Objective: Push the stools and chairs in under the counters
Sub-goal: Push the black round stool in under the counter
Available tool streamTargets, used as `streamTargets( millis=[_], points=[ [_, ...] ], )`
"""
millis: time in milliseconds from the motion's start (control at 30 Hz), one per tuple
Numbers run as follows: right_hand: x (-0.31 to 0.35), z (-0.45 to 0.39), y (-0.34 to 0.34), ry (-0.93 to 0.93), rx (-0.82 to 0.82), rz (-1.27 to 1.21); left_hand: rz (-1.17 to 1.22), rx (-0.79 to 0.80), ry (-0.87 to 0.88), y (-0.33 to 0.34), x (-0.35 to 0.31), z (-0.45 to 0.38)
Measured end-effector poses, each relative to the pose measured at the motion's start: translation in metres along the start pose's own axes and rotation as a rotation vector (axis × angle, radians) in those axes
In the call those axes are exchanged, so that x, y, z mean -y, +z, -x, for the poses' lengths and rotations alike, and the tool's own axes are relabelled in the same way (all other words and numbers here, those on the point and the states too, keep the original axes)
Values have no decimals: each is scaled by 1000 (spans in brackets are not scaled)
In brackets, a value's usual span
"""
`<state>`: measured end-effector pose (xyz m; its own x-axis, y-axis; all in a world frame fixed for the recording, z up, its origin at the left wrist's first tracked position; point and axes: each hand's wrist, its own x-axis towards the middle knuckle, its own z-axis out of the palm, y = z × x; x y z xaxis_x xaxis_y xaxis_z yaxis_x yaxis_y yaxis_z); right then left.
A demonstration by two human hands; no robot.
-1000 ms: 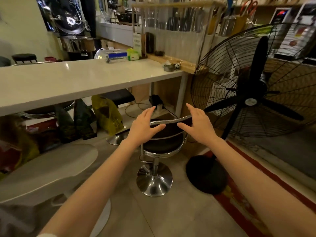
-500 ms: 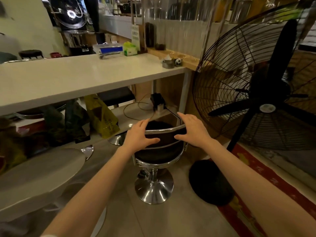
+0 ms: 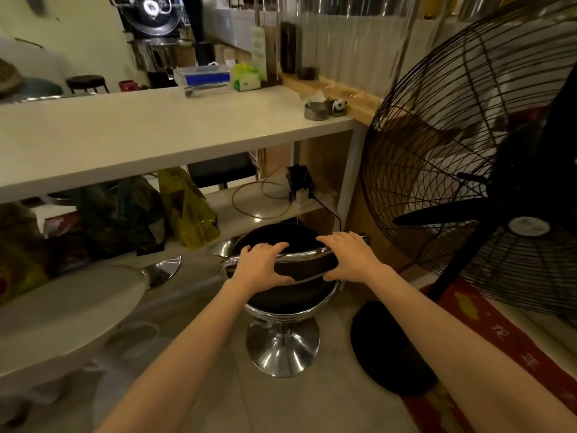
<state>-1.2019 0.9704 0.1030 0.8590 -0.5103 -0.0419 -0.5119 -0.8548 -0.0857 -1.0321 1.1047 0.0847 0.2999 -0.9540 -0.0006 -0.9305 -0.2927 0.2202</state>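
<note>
A black bar stool [image 3: 281,242] with a chrome backrest rail and a round chrome base [image 3: 282,351] stands on the tiled floor in front of the white counter [image 3: 150,132]. My left hand [image 3: 262,267] grips the left part of the backrest, fingers over the rail and thumb below it. On the right part my right hand [image 3: 349,256] holds the same rail. The stool's seat reaches the counter's lower shelf edge. Further under the counter stands a second stool with a black square seat [image 3: 221,170].
A big black floor fan [image 3: 487,189] on a round base [image 3: 390,348] stands close on the right, over a red rug [image 3: 499,339]. A white round seat [image 3: 62,310] is at the left. Bags [image 3: 187,207] and cables lie on the lower shelf. Another chrome base [image 3: 162,270] shows left of the stool.
Both hands have closed onto the stool's backrest rail. The stool and I have moved forward, closer to the counter, and the view has tilted down.
</note>
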Motion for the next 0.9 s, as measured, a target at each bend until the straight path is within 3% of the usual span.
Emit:
streamTargets(
  millis=[333, 567, 767, 900],
  points=[
    [-20, -31, 27, -163, 42, 61, -156, 24, -76, 14, -2, -13],
    [-28, -41, 36, -263, -121, 193, -344, -66, -109, 21, -3, -22],
    [-28, -56, 46, -264, -321, 186, -346, -185, -97, 17, 1, -27],
    [-37, -62, 47, -277, -353, 173, -372, -248, -78, 25, 4, -35]
  ],
)
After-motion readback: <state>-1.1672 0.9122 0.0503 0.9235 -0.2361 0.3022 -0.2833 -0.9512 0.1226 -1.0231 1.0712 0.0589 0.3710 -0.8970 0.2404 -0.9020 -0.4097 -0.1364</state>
